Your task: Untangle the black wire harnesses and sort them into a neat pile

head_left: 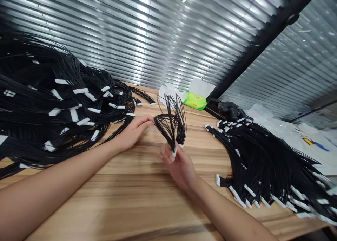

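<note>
In the middle of the table, a black wire harness with small white connectors is bent into loops, its upper wires fanned out. My right hand pinches it low down, with a white connector showing at the thumb and fingertips. From the left reaches my left hand, thumb and forefinger closed at the harness's left bend. Just behind its knuckles lies the white connector of another harness, on the edge of a large pile of black harnesses.
A second heap of black harnesses fans out on the right of the wooden table. Toward the back are a green tissue pack, crumpled white plastic and a black object. Yellow-and-blue-handled pliers lie far right. Window blinds rise behind.
</note>
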{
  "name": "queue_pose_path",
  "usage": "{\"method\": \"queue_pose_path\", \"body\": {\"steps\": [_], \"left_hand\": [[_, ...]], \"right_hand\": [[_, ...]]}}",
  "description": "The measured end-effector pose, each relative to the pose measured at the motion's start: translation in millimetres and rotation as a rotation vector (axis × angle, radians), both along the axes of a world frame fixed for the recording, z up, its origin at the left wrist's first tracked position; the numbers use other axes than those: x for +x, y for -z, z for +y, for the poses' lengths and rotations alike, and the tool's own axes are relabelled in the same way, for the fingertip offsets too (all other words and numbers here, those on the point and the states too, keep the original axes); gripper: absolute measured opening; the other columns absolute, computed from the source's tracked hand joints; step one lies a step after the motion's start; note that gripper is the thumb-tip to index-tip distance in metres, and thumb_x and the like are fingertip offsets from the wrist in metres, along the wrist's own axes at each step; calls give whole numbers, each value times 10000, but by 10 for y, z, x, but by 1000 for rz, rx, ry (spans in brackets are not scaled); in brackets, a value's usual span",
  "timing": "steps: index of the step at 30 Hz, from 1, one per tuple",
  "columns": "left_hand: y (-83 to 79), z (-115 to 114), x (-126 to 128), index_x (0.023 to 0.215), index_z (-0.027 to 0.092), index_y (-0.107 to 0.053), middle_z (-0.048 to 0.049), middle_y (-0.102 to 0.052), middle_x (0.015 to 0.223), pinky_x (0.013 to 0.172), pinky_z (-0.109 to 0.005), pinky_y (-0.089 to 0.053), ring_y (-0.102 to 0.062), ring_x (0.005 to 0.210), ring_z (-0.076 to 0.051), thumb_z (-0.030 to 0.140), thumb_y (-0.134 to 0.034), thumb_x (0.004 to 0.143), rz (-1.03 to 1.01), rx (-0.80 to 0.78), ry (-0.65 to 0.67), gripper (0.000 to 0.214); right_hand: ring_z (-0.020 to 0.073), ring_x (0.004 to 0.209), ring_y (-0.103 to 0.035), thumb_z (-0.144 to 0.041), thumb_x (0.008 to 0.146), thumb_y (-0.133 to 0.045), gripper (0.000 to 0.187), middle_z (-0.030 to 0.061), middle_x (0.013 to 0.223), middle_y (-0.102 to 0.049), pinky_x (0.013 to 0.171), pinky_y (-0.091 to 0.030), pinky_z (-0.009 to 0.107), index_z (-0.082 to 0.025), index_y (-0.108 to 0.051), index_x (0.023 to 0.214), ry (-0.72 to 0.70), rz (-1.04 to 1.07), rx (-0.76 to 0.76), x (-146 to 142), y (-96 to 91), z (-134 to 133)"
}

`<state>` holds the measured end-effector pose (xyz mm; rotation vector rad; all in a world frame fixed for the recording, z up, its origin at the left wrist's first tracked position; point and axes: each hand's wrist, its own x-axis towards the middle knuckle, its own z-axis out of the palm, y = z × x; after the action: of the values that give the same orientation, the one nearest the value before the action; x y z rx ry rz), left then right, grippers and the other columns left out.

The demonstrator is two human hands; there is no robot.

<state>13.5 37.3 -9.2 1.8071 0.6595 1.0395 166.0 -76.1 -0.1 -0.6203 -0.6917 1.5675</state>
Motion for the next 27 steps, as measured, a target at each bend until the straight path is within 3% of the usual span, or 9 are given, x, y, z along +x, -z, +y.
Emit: {"method": "queue_pose_path", "body": {"steps": [4, 7, 12, 15, 19, 22, 27], "left_hand": [[18, -17, 55, 865, 172, -573, -9, -597, 816, 799, -255, -462, -562, 805, -136, 368, -616, 846, -251, -140, 21, 201], [12, -30, 90, 928, 201, -490, 27, -569, 804, 750, -210, -462, -552, 760, -96, 295, -722, 762, -392, -212, 21, 300], [23, 32, 104, 903, 204, -445, 48, -509, 828, 734, -191, -467, -525, 724, -63, 251, -780, 665, -440, -212, -122, 414], [38, 55, 103, 874, 188, -459, 22, -554, 914, 722, -201, -487, -549, 737, -66, 257, -789, 641, -409, -218, -156, 409], [29, 18, 100, 995, 162, -567, -74, -649, 1082, 819, -257, -505, -625, 938, -151, 269, -732, 724, -287, -408, 30, 334], [2, -18, 84, 1080, 174, -625, -85, -675, 1130, 880, -293, -497, -626, 1046, -195, 234, -687, 760, -294, -576, 150, 331], [-95, -45, 73, 1020, 165, -699, -100, -702, 1094, 907, -327, -510, -655, 1015, -213, 192, -605, 783, -357, -686, 288, 257]], "right_hand": [[107, 495, -331, -428, 756, -718, 352, -48, 472, -471, 636, -352, 289, -192, -557, 551, -15, -87, -21, -34, 23, -26], [108, 494, -324, -438, 743, -726, 372, -50, 470, -463, 635, -353, 293, -195, -541, 530, -12, -97, -46, -46, 8, -29], [107, 494, -320, -423, 761, -706, 379, -53, 468, -431, 622, -343, 291, -195, -521, 521, -18, -71, -42, -45, -8, -24], [110, 493, -324, -427, 749, -715, 381, -54, 465, -418, 620, -339, 296, -198, -512, 522, -45, -83, -40, -37, -1, -24], [108, 499, -311, -392, 769, -703, 365, -58, 472, -404, 626, -330, 287, -196, -519, 522, -76, -37, -22, -18, 4, -14], [111, 509, -312, -387, 800, -671, 372, -54, 475, -399, 653, -333, 290, -194, -535, 513, -98, -27, 1, -7, 3, -9], [115, 504, -328, -416, 799, -666, 376, -54, 450, -391, 662, -333, 296, -196, -537, 522, -190, -44, 14, -2, -4, -33]]}}
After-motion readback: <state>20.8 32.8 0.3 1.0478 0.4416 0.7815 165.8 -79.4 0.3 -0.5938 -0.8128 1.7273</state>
